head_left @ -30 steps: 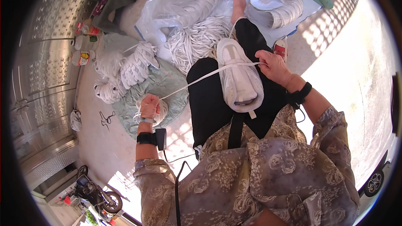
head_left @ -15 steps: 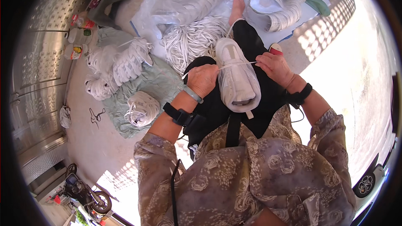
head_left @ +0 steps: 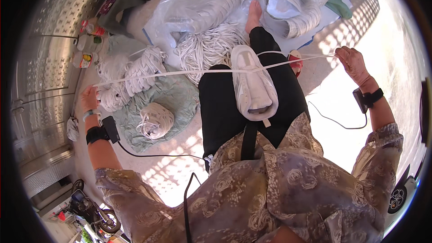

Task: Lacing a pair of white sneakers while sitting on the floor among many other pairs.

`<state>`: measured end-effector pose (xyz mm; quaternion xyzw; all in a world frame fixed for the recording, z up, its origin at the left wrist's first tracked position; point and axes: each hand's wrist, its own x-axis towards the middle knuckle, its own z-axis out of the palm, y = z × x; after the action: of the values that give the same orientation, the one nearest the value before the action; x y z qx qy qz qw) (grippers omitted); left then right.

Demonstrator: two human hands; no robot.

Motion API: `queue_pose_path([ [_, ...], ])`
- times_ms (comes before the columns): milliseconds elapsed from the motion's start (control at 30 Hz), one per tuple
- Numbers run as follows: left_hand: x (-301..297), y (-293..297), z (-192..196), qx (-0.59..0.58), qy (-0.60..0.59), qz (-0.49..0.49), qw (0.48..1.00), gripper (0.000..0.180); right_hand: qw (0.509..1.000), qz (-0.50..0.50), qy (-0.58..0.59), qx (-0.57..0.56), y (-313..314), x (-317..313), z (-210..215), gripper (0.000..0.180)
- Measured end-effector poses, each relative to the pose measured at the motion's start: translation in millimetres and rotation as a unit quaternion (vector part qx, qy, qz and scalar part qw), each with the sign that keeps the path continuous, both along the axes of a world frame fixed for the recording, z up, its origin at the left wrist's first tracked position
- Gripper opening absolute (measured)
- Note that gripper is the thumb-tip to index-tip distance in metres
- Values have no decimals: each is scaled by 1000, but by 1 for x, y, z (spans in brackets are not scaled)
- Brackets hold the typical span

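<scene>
Your left hand [head_left: 90, 101] and right hand [head_left: 354, 66] stand wide apart, the fingers [head_left: 343, 53] of each clamped on a white lace [head_left: 180, 72]. It runs drawn out across the white shoe [head_left: 255, 92], which lies on your black trousers [head_left: 218, 108], toe pointing away from you.

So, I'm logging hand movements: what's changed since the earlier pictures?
The left hand came in to the white shoe, then swung far left; the right hand moved outward right. The white lace now stretches wide between them. Both hands hold lace as before; the shoe stays on the thighs.
</scene>
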<state>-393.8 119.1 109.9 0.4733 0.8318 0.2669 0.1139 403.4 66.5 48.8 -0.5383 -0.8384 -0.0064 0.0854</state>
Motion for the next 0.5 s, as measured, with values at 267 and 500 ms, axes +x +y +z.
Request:
queue_pose_path([
  [267,-19,18,67,-17,-16,-53,998,26,992,-78,6,98,-16,180,47,18],
  [500,-11,24,120,32,108,-10,994,30,959,-227,-146,82,-42,264,177,42],
])
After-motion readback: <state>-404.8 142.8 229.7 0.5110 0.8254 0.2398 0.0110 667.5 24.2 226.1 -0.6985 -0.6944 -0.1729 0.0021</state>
